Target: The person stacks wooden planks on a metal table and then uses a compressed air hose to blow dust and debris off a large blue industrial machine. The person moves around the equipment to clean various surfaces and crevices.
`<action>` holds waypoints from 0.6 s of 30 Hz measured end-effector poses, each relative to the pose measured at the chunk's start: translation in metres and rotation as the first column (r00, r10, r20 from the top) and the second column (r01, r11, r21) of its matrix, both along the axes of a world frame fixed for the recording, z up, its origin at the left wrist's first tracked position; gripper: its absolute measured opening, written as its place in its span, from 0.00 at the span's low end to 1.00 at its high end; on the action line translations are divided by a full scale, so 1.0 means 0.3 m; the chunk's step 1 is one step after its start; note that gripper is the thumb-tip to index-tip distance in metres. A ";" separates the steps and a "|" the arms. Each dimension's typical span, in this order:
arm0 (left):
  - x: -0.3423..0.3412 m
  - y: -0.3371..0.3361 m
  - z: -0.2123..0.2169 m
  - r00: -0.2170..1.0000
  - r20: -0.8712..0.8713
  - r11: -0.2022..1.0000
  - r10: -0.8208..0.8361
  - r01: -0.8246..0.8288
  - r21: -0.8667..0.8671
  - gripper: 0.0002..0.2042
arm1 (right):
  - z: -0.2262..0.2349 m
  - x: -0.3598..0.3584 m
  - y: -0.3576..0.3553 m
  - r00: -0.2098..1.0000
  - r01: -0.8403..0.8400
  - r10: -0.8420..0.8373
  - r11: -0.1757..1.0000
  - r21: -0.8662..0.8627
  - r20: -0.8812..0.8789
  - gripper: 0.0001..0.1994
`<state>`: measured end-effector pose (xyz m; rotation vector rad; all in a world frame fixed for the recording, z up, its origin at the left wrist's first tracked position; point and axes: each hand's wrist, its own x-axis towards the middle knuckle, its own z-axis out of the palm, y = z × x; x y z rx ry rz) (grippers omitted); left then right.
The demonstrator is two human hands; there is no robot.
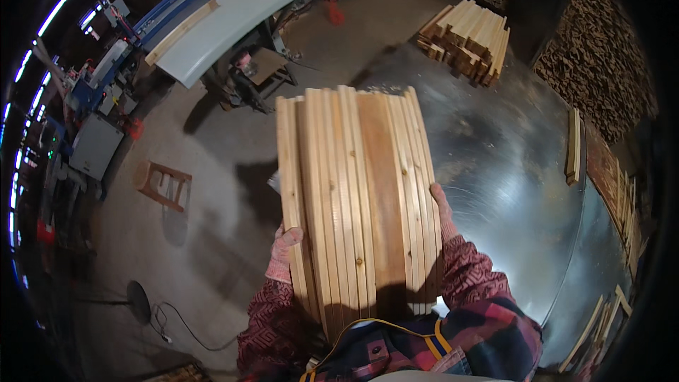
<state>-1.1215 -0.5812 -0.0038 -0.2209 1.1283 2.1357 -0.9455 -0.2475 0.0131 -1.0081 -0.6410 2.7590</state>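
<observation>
A wide bundle of wooden strips (346, 198) is held up against my front, the strips standing side by side and running away from me. Most are pale with a few knots; one broad strip is darker brown. My left hand (283, 249), in a pinkish glove, presses the bundle's left side with its fingers curled round the edge. On the opposite side my right hand (443, 211), gloved alike, grips the right edge. The undersides of the strips and part of my fingers are hidden.
A dark metal table (509, 170) spans the right, bearing a stack of wooden strips (467, 39) at its far end. Left are a wooden stool (164, 185), a cable (191, 336) on the floor, and a machine with a pale tabletop (233, 18). Two strips (573, 147) lie far right.
</observation>
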 end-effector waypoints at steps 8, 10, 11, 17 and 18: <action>-0.694 -0.411 0.451 0.990 0.060 0.992 0.128 -0.129 0.009 0.27 | 0.308 -0.944 -0.390 0.986 -0.156 0.161 0.984 0.090 -0.042 0.37; -0.853 -0.530 0.425 0.991 -0.036 0.990 0.125 -0.122 0.075 0.27 | 0.371 -1.146 -0.462 0.973 -0.175 0.174 0.985 0.005 -0.153 0.38; -0.968 -0.584 0.358 0.991 -0.085 0.989 0.104 -0.094 0.112 0.27 | 0.357 -1.236 -0.479 0.954 -0.209 0.193 0.977 -0.047 -0.228 0.38; -1.563 -0.649 0.319 0.988 -0.154 0.978 0.031 0.002 0.209 0.27 | 0.314 -1.815 -0.524 0.863 -0.287 0.218 0.954 -0.089 -0.456 0.39; -1.692 -0.651 0.325 0.985 -0.169 0.983 0.023 0.008 0.181 0.28 | 0.307 -1.925 -0.520 0.872 -0.260 0.208 0.964 -0.061 -0.444 0.38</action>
